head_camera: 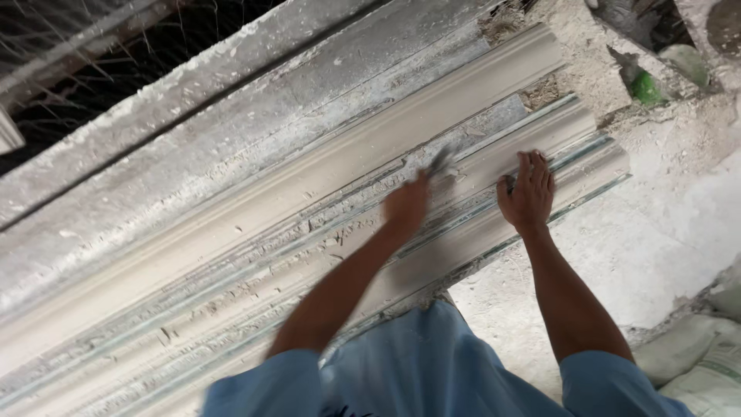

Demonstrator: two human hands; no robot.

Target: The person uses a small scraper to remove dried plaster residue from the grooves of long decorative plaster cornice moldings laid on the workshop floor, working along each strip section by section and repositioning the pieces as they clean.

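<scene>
Nearest to me, my blue sleeves frame both forearms reaching out over the work. My left hand [407, 205] is closed around a small scraping tool [442, 162]; the tool is blurred, so I cannot tell its exact kind, only that its tip meets the moulding. My right hand [528, 194] lies open and flat, fingers together, pressing on the same piece just beside the tool.

The piece is a long plaster cornice moulding [324, 201], pale and ribbed, lying diagonally across the desk [154, 177] from lower left to upper right. I judge it heavy for its length, stiff but brittle: the thin ridges and the far end look liable to chip, and the dusty surface offers poor grip. It is best held flat-palmed on the broad faces and supported along its length, never lifted by one end.

Beyond it, crumbled plaster debris [587, 69] lies at the far end, and a green object [645, 87] sits past that.
</scene>
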